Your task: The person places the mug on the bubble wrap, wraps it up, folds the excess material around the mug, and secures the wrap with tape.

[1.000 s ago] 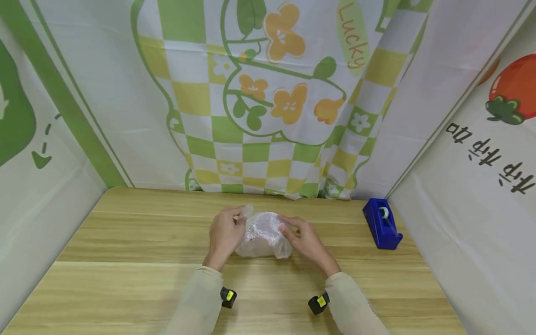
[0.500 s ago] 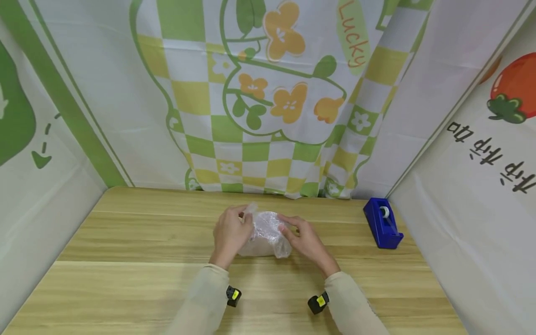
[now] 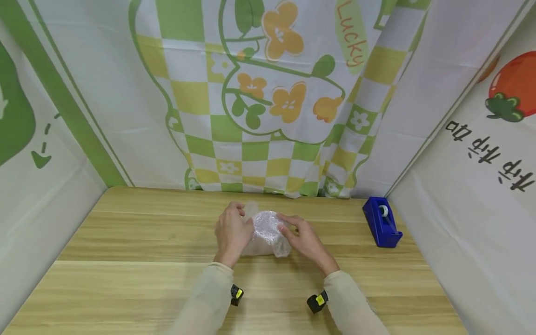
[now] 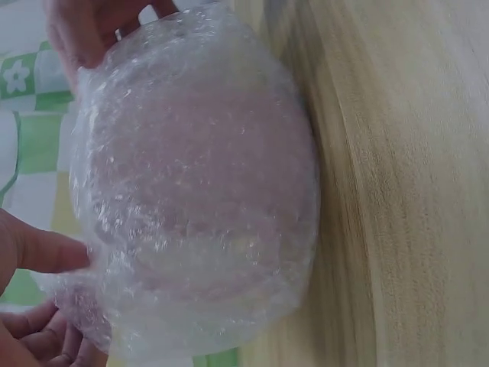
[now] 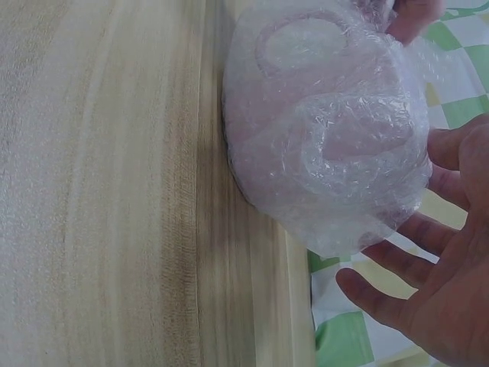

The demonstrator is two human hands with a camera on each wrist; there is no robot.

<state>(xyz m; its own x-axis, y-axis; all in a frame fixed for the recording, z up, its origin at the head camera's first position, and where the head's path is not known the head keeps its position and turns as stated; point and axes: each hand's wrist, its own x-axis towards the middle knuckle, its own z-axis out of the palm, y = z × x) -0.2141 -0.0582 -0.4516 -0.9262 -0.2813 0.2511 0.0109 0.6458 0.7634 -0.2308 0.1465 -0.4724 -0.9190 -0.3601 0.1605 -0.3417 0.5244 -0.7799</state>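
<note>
A pale pink mug in bubble wrap rests on the wooden table between the two hands. A ring like its handle shows through the clear wrap in the right wrist view. My left hand pinches the gathered wrap at the left end; its thumb lies on the plastic and the other fingers curl behind. The right hand holds the bundle's right side between thumb and fingers, the lower fingers spread in the right wrist view. A loose flap of wrap stands up beside the left fingers.
A blue tape dispenser with a roll of tape stands at the table's right back. A checked curtain hangs behind the table's far edge. Printed white walls flank both sides of the table.
My left hand has moved slightly right and in over the bundle, pressing the left end of the wrap inward. The right hand has stayed in place.
</note>
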